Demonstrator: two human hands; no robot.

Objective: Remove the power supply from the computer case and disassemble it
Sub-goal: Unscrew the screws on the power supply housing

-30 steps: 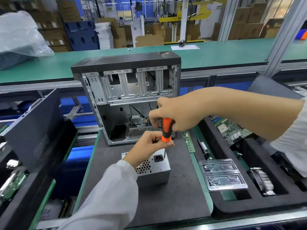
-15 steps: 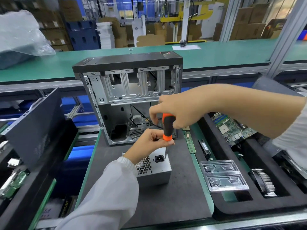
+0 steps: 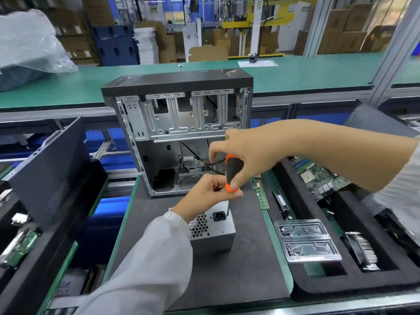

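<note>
The silver power supply (image 3: pixel 216 233) stands on the dark mat (image 3: pixel 238 269) in front of the open computer case (image 3: pixel 181 114), its socket and honeycomb grille facing me. My right hand (image 3: pixel 247 155) grips the orange and black handle of a screwdriver (image 3: pixel 233 171), held upright with its shaft pointing down onto the supply's top right corner. My left hand (image 3: pixel 211 192) is just above the supply, its fingertips pinching the screwdriver at the lower end of the handle. The tip's contact point is too small to make out.
A clear plastic tray (image 3: pixel 306 242) with screws, a memory stick (image 3: pixel 261 196), a motherboard (image 3: pixel 322 178) and a heatsink (image 3: pixel 363 248) lie in black foam at the right. A detached side panel (image 3: pixel 50 160) leans at the left. A green conveyor (image 3: pixel 318 71) runs behind.
The screwdriver handle has tilted slightly and my right hand's fingers have shifted on it. My left hand stays at the handle's lower end, and the power supply has not moved.
</note>
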